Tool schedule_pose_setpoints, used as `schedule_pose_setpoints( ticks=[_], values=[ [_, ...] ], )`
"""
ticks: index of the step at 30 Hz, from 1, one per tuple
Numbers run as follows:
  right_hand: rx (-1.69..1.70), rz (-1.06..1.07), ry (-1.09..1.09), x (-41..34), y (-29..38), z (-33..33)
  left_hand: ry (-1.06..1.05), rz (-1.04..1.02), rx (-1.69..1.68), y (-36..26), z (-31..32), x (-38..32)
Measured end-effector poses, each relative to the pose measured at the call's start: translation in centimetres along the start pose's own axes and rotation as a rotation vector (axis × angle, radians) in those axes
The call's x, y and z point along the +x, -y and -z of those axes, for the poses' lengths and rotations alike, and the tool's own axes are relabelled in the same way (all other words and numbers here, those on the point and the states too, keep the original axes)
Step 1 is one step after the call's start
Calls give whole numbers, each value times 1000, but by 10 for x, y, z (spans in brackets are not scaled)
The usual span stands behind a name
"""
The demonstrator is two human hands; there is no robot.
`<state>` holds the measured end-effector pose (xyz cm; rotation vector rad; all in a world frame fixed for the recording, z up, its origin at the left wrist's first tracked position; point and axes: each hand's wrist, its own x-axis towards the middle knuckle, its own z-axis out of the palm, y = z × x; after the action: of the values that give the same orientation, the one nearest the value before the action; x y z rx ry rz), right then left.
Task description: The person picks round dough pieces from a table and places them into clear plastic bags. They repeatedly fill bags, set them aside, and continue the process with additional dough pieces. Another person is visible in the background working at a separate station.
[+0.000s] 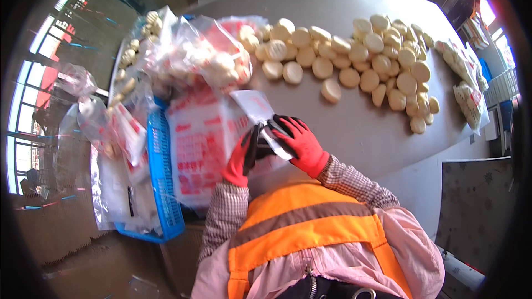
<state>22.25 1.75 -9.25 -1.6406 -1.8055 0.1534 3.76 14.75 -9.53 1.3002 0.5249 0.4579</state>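
My left hand, in a red and black work glove, is at the near edge of the table, beside a stack of printed plastic bags. My right hand, gloved alike, is close to its right. Between them is a whitish, partly clear plastic piece with faint red print, perhaps a small bag; a pale strip of it runs under my right fingers. The fingers of both hands bend around it. Past my hands lies a long pile of pale round dough pieces, and filled clear bags lie at the upper left.
A blue plastic basket with plastic bags stands at the left. More filled bags lie at the right edge of the grey table. Behind the filled bags at the left, a tray holds small pale pieces.
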Motion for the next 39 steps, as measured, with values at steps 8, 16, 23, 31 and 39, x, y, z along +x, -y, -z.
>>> schedule_pose_setpoints(
  ticks=[8,16,23,31,39],
  values=[
    [-51,58,247,-9,14,-6,168,-123,614,-16,41,-9],
    [1504,-537,-85,-30,2,10,-447,11,700,-15,23,11],
    [1246,-875,-206,6,-19,10,-160,-119,986,-28,-76,18],
    [710,-755,-103,-24,-83,26,-481,388,650,-27,9,9],
    [-204,-706,-113,12,-177,23,-365,384,1001,-12,-18,28]
  ],
)
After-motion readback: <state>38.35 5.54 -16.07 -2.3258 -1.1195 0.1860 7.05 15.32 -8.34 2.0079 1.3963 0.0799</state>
